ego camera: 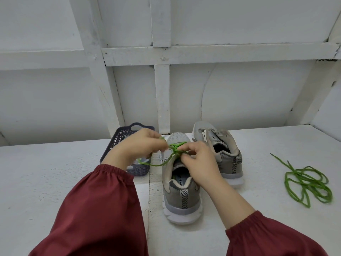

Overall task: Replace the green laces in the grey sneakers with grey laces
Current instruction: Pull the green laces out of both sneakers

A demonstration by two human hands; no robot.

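One near grey sneaker (pixel 181 196), heel toward the person, on the white table (pixel 55 182); green lace (pixel 176 147) threaded only near the toe. Left hand (pixel 140 145) pinches a strand drawn out leftward; right hand (pixel 199 163) pinches the lace at the eyelets. One far grey sneaker (pixel 221 145), unlaced. One loose green lace (pixel 306 183), heaped well apart at right. One slotted basket (pixel 118 143), behind the left hand. Handling, by judgement: lace light, limp, tangle-prone; best gripped close to each eyelet.

Both hands (pixel 145 145) (pixel 198 161) pinch near sneaker's (pixel 181 193) green lace (pixel 177 147).
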